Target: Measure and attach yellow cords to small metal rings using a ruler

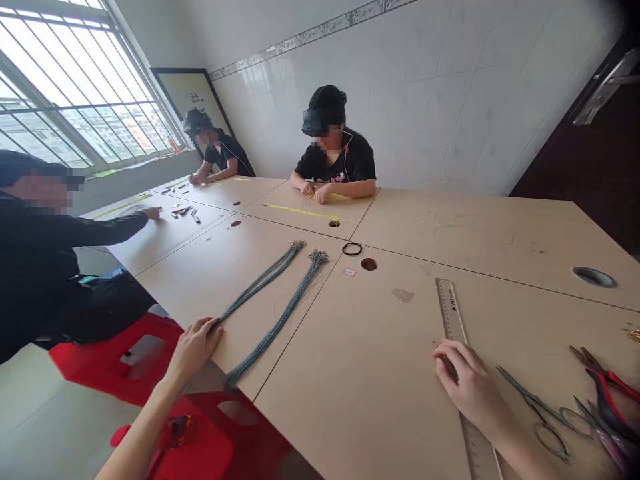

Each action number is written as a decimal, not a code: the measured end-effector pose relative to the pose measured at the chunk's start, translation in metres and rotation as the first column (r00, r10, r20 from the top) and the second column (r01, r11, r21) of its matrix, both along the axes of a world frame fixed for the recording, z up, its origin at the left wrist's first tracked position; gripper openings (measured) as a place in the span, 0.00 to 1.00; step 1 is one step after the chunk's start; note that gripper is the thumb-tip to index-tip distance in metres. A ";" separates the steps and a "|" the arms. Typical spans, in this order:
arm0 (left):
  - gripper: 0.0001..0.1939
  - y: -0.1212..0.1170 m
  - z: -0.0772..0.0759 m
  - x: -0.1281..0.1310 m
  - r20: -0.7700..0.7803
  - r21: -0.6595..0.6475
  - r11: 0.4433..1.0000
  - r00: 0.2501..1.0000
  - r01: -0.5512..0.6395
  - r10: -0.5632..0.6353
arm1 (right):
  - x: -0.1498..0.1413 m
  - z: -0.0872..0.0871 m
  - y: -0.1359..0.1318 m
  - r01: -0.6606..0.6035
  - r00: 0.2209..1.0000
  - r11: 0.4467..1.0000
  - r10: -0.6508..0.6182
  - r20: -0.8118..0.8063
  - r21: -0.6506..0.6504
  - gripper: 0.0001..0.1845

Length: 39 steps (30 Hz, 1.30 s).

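teal cord bundle [253, 290], farther of two left of transparent ruler [447, 310], meets left hand [194, 348] at near end, right hand [465, 375] over ruler, both grips unclear; light pressure should keep strands parallel.

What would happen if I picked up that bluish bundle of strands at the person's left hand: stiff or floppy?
The bundle of strands would probably sag, since it is made of many thin strands lying in a gentle curve. It looks fairly light, being so slender. Its bushy far end might snag, as it seems tangled there.
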<state>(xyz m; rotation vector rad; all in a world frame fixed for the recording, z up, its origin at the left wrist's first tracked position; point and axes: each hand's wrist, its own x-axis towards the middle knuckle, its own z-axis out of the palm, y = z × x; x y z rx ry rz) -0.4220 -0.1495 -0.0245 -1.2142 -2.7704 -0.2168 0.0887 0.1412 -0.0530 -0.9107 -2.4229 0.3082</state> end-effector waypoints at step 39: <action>0.22 0.235 0.017 0.160 0.007 0.051 0.848 0.849 0.527 -0.528 | -0.004 0.017 -0.006 -0.016 0.996 0.999 0.011 -0.091 -0.048 0.09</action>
